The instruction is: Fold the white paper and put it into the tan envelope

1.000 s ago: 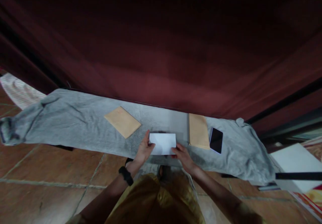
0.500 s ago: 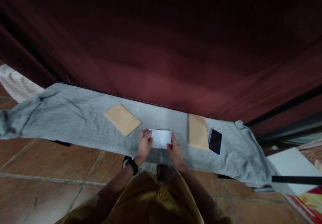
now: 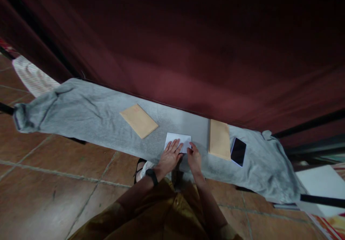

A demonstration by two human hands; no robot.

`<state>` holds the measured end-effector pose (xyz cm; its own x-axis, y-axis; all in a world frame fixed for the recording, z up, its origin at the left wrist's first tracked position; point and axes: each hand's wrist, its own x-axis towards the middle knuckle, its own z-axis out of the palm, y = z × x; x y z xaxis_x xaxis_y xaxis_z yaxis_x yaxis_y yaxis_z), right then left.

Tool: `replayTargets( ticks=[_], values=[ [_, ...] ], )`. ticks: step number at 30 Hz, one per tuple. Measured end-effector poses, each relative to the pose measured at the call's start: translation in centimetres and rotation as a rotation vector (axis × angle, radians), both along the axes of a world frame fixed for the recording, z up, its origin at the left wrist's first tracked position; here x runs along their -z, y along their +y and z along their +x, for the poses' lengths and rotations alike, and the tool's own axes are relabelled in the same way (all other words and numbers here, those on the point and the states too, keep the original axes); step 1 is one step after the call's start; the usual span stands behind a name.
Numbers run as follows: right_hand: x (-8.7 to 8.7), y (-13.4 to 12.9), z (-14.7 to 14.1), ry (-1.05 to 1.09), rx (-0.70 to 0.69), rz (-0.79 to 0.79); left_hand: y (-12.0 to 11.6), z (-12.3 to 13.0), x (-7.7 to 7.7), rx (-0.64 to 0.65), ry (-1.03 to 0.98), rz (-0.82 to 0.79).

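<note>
The left hand point(image 3: 169, 158) lies spread on the crosswise paper point(image 3: 185, 141). The right hand point(image 3: 194, 158) curls at its right end, pinch unclear.

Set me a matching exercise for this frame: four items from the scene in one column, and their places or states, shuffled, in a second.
1. folded white paper
2. black wristband
3. flat device with a black screen
4. flat tan paper packet lying alone

A. slanted on the grey cloth, left of the white paper
B. pressed under the spread fingers of the left hand
C. at the right end of the row, beside the tan paper stack
D. around the left wrist

Pairs: 1-B; 2-D; 3-C; 4-A
</note>
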<state>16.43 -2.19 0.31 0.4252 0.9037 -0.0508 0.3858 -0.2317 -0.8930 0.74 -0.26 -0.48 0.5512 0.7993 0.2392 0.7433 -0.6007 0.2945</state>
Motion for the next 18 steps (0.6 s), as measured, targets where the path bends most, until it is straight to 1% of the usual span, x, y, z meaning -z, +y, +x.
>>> replayTargets(
  ticks=[2,5,8,10,12,15,18],
  values=[
    [-0.2,-0.2,-0.2,-0.048,-0.007,-0.031,0.3,0.0,-0.1,0.002,0.003,-0.011],
    [-0.5,-0.7,-0.7,-0.24,-0.037,-0.067,0.6,0.2,-0.2,-0.032,0.018,-0.023],
    [-0.7,-0.9,-1.0,-0.463,-0.081,-0.012,0.6,0.5,-0.1,0.019,0.049,-0.026],
    [-0.6,-0.5,-1.1,-0.49,-0.159,0.057,0.6,0.6,-0.1,0.071,0.066,-0.032],
    [-0.4,0.0,-1.3,-0.465,-0.264,0.102,0.7,0.5,-0.1,0.109,0.077,-0.039],
    [0.2,0.4,-1.8,-0.498,-0.359,0.098,0.8,0.5,-0.2,0.158,0.086,-0.038],
    [0.5,-0.1,-1.9,-0.651,-0.412,0.065,0.8,0.6,-0.4,0.165,0.098,-0.025]
  ],
)
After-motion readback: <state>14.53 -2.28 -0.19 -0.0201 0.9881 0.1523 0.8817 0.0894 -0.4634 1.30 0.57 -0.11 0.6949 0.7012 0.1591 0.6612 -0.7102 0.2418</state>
